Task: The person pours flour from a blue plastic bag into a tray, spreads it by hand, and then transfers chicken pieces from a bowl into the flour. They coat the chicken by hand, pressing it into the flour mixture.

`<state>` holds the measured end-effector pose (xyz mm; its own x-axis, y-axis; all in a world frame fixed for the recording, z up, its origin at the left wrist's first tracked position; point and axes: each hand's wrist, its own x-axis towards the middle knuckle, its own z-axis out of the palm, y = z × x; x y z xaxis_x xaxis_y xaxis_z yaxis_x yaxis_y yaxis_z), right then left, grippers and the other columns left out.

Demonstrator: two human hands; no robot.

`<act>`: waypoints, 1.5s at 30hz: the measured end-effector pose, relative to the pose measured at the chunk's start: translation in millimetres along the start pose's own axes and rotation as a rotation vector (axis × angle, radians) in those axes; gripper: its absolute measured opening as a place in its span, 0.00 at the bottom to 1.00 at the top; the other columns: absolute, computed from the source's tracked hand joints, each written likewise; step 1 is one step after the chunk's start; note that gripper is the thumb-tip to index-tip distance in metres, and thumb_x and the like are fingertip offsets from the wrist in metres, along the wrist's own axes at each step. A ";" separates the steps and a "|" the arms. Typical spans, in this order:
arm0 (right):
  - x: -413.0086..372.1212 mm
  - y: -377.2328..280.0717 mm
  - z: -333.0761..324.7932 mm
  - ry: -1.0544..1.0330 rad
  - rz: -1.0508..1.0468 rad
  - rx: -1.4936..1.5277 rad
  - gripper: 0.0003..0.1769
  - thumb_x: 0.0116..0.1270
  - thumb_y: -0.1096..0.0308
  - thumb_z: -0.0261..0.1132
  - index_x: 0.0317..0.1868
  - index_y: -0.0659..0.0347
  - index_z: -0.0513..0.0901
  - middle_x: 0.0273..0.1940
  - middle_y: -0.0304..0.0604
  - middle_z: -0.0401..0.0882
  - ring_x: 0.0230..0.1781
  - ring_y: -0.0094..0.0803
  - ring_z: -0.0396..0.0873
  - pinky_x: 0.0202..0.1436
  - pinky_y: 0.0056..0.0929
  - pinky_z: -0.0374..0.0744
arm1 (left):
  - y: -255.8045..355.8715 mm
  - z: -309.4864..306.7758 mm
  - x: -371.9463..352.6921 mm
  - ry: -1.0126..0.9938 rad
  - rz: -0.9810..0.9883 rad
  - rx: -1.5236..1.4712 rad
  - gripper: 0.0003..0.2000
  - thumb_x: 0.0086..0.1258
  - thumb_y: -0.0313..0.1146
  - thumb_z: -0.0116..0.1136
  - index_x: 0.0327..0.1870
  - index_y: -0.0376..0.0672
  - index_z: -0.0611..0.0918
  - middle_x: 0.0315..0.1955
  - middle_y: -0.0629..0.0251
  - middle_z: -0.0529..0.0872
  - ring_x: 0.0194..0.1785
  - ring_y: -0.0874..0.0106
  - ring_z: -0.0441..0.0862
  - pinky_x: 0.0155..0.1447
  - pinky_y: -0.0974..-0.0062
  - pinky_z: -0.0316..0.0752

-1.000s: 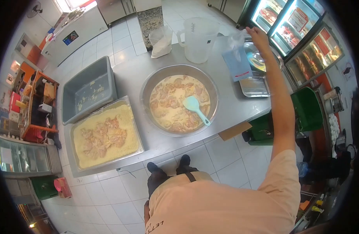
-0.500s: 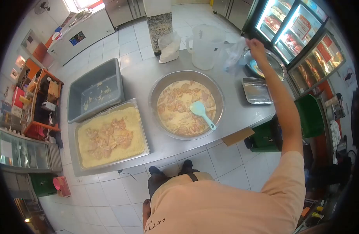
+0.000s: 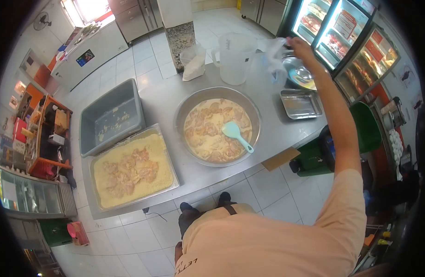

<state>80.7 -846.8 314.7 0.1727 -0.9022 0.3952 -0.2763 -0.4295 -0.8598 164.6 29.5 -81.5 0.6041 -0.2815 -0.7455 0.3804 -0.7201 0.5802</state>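
My right hand [image 3: 301, 48] is raised over the far right of the steel table, its fingers closed on the top of a clear plastic bag [image 3: 276, 64]. Beside the bag are a large translucent jug [image 3: 235, 60] and a metal bowl [image 3: 299, 74] with something colourful in it. Nearer to me, a wide round basin [image 3: 181, 121] holds meat pieces in pale liquid, with a light blue spoon [image 3: 238, 136] resting in it. At lower left, only a bit of my left hand [image 3: 178, 252] shows by my side; its fingers are hidden.
A grey tub [image 3: 111, 117] and a tray [image 3: 131, 203] of yellow crumbs with meat stand at the left. An empty steel tray [image 3: 300, 104] lies at the right, a bag of white powder [image 3: 193, 62] at the back. Green bins [image 3: 309, 159] stand by the right edge.
My right hand has lifted the clear bag a little and drawn it left, so more of the metal bowl shows. The view has shifted slightly.
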 end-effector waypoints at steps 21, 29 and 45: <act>5.7 -51.8 -6.4 0.092 -0.068 -0.171 0.28 0.51 0.44 0.75 0.16 0.56 0.70 0.15 0.29 0.61 0.18 0.21 0.58 0.25 0.26 0.59 | -15.2 12.3 1.2 -0.008 -0.016 -0.057 0.11 0.72 0.35 0.51 0.40 0.35 0.80 0.31 0.62 0.83 0.35 0.74 0.78 0.42 0.74 0.74; 7.6 9.5 12.0 -0.142 -0.501 -0.601 0.28 0.56 0.41 0.69 0.25 0.62 0.80 0.20 0.42 0.77 0.23 0.33 0.75 0.32 0.33 0.73 | -15.5 11.6 -1.8 -0.004 0.000 -0.058 0.11 0.73 0.36 0.51 0.39 0.36 0.80 0.29 0.63 0.82 0.34 0.75 0.78 0.40 0.74 0.73; 33.5 -40.7 11.2 0.295 -0.324 -0.422 0.22 0.62 0.46 0.65 0.38 0.60 0.83 0.31 0.48 0.84 0.32 0.45 0.81 0.42 0.39 0.77 | -11.0 25.2 8.0 0.014 0.026 -0.086 0.12 0.73 0.36 0.50 0.37 0.36 0.80 0.26 0.65 0.80 0.31 0.75 0.76 0.38 0.75 0.72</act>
<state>108.3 -859.1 359.2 0.0581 -0.6699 0.7402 -0.6145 -0.6084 -0.5023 147.6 19.2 -102.1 0.6239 -0.2904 -0.7256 0.4231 -0.6551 0.6260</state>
